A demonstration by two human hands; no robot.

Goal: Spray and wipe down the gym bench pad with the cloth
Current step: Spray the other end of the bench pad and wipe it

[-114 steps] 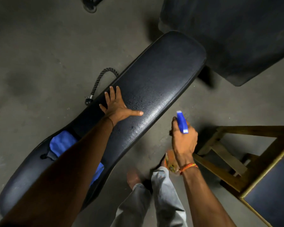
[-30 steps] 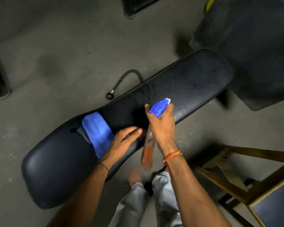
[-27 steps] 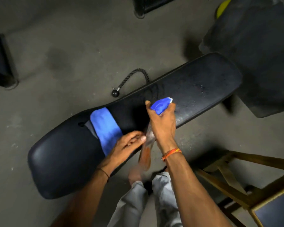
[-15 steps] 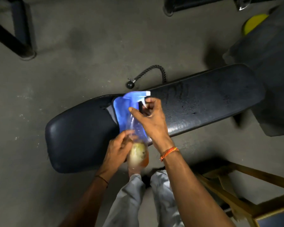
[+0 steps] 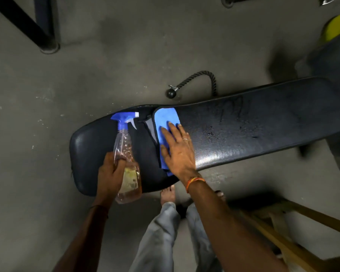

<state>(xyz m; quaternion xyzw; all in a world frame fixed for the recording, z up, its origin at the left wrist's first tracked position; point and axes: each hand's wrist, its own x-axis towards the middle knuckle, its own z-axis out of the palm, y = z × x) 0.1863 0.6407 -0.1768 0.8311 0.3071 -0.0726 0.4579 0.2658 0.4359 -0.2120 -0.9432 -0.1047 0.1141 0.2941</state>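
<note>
View from above, looking down at a person's arms over a long black bench [image 5: 263, 124] that runs across a grey concrete floor [image 5: 126, 55]. At the far left, black metal legs [image 5: 28, 22] of some equipment stand on the floor, well apart from the bench.

Over the left end of the bench, the left hand [image 5: 109, 173] has its grip closed round the lower body of a clear spray bottle [image 5: 126, 154]. The bottle holds amber liquid and carries a yellow label. Its blue trigger head points toward the far edge, and its base hangs past the near edge. Whether the bottle touches the bench cannot be told.

Just right of the bottle, a blue cloth [image 5: 166, 118] lies across the bench from far edge to near edge, with a grey fold along its left side. The right hand [image 5: 180, 152] rests flat on the cloth, its grip wide, fingers straight and spread toward the far edge. It wears a ring [image 5: 185, 138] and an orange wrist thread [image 5: 195, 181].

Behind the far edge, a black rope handle [image 5: 194, 79] with a ball end curls on the floor. Right of the hand, wet droplets [image 5: 210, 133] speckle the bench.

Below the near edge are a bare foot [image 5: 168, 193] and grey trousers [image 5: 159, 232]. A wooden frame [image 5: 302, 232] fills the lower right, and something yellow [image 5: 336, 26] shows at the top right.
</note>
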